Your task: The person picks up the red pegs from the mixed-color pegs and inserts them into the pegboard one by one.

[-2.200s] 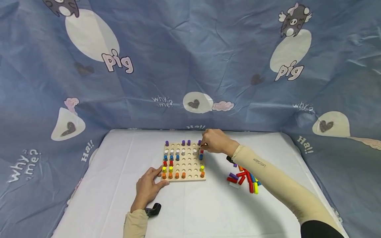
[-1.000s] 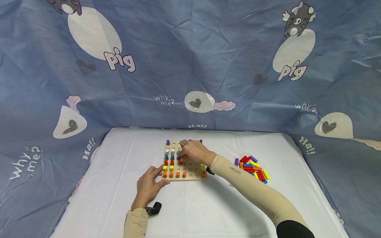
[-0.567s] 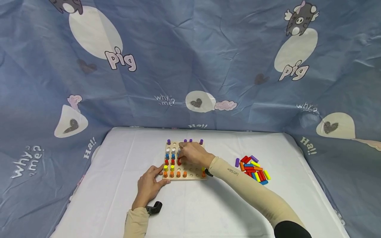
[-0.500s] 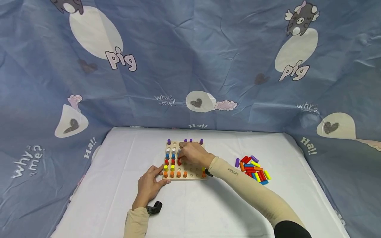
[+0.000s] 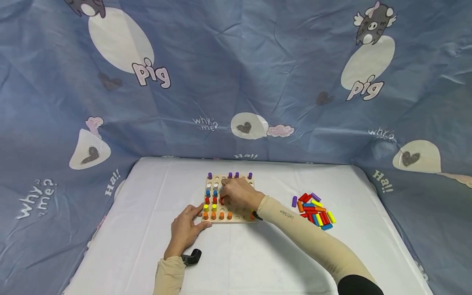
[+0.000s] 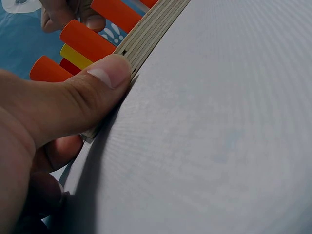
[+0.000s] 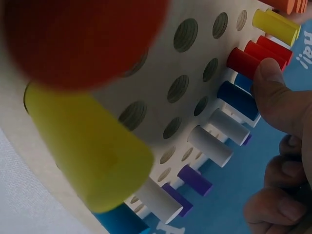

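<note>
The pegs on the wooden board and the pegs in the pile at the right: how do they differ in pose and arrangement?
The pegs on the wooden board stand upright in holes; the pegs in the pile lie flat on the white cloth. The board pegs sit in ordered rows, largely one colour per row; the pile pegs are mixed and crossed. The right hand touches a red board peg; no hand touches the pile. Both are short coloured cylinders.

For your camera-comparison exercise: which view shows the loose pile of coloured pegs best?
The head view: the loose pile of pegs lies in full on the white tablecloth, right of the pegboard. Neither wrist view shows it; both show only pegs standing in the board.
</note>
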The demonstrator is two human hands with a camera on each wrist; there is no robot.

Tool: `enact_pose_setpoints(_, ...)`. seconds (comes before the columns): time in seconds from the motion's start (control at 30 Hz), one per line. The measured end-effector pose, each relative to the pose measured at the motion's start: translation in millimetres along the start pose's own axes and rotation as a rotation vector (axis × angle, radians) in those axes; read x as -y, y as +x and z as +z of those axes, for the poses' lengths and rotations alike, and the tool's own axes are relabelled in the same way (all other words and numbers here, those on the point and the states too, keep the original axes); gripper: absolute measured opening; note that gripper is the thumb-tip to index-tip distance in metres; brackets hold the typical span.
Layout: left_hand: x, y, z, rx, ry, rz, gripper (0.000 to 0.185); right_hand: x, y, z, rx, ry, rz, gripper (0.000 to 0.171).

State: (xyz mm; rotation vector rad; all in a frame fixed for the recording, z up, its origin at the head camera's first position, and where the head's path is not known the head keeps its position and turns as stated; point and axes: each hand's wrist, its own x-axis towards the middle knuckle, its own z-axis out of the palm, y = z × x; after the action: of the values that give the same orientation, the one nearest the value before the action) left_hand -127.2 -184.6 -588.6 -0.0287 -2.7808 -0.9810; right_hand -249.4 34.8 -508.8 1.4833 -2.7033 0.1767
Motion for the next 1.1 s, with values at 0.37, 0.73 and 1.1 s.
enact_pose_setpoints(0.37,0.1,-0.8,-2.2,0.044,0.003,-0.041,0.077,1.6,0.3,2.7,0.015,0.018,0.025,0.011)
enact_pose_setpoints(0.73,0.3,-2.0,-1.6,0.044,-0.006,-0.046,0.077,3.2,-3.1,3.6,0.04,0.02,0.039,0.013)
enact_pose_setpoints(1.1,-2.6,1.9,-1.5,0.044,-0.001,-0.043,0.077,2.0,-4.1,4.6,0.02,0.004,0.046,0.014)
